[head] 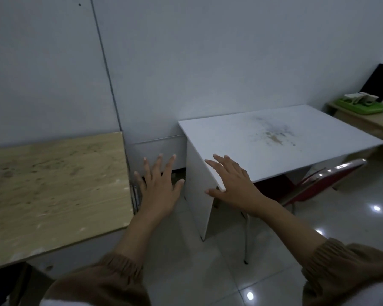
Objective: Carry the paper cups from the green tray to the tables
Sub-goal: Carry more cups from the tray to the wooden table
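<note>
Both hands are out in front, palms down and holding nothing: the left hand (158, 188) over the gap between the pale wooden counter (53, 191) and the white laminate counter (274, 140), the right hand (234, 184) over the white one's near corner, fingers spread. The white paper cups (360, 98) sit in the green plastic tray (363, 108) far right
</note>
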